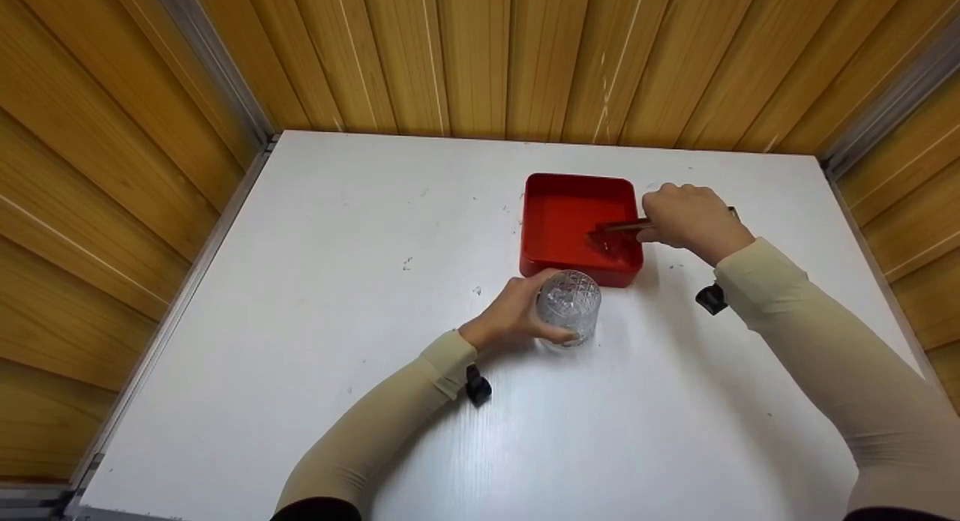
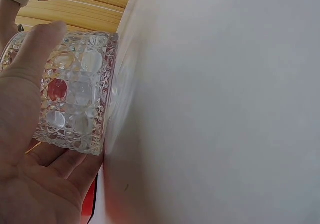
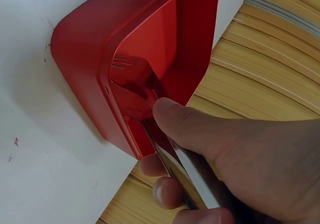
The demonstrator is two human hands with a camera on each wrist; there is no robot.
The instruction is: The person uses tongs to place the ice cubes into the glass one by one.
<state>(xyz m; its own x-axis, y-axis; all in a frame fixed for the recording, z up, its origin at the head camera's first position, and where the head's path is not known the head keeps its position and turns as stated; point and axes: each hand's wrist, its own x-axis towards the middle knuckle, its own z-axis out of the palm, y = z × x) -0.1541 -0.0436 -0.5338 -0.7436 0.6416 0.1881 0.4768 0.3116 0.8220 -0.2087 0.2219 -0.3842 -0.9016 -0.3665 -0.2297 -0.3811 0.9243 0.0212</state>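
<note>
My left hand (image 1: 517, 315) holds a clear cut-glass tumbler (image 1: 568, 303), thumb on the near side and fingers on the far side. The glass stands on the white table, just in front of a square red box (image 1: 559, 221). In my right hand (image 1: 690, 217) are metal tongs (image 3: 165, 154), gripped between thumb and fingers. Their broad, slotted tips (image 3: 127, 66) reach into the box at its right side. Whether anything lies between the tips cannot be made out against the red. In the left wrist view, faceted glass (image 2: 75, 94) sits between thumb and fingers.
The white table (image 1: 337, 296) carries small dark scuff marks. Wood-grain panels (image 1: 472, 56) rise behind it and at both sides, with grey metal rails (image 1: 217, 64) at the corners. A black camera mount hangs at each wrist.
</note>
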